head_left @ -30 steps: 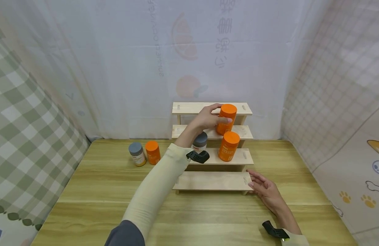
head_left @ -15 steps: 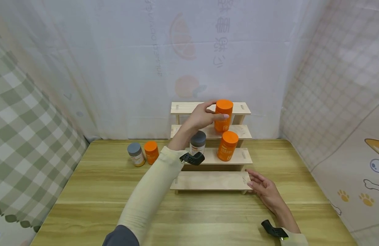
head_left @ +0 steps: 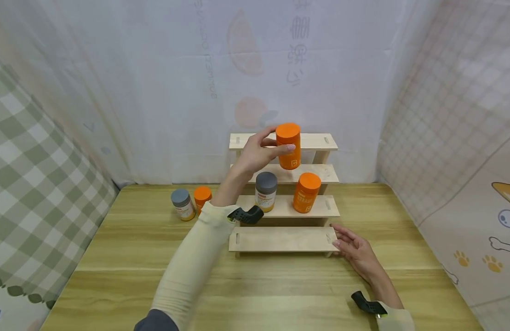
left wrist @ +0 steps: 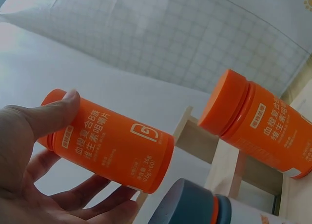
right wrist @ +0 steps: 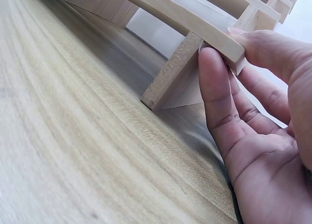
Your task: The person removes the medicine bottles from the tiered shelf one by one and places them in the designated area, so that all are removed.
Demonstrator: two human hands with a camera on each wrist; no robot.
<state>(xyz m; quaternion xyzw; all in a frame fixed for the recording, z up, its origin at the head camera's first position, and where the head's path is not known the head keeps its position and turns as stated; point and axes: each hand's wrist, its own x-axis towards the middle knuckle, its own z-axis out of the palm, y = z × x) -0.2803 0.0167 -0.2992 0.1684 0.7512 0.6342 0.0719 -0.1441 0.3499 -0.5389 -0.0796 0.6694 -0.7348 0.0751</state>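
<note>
Booth: printed curtains (head_left: 176, 105), wood-grain table (head_left: 279, 294)

Your tabletop (head_left: 279, 294) carries a gray-lidded jar (head_left: 183, 204), an orange jar (head_left: 202, 196) and a stepped shelf (head_left: 281, 239) bearing two more jars (head_left: 266, 192).

Soft, diffuse light, faint shadows

Wood-Grain Table (head_left: 279, 294) Is Stretching Across the Foreground

Behind it, a white sheet (head_left: 155, 92) is hanging creased, showing a faded orange slice (head_left: 245, 48), whole orange (head_left: 250, 111) and lettering (head_left: 299, 50). At left, a green-and-white checked cloth (head_left: 31, 184) is sloping toward a green scalloped border (head_left: 15, 291). At right, a pale gridded cloth (head_left: 445, 161) is displaying paw prints (head_left: 492, 263). Muted light is falling evenly.
</note>
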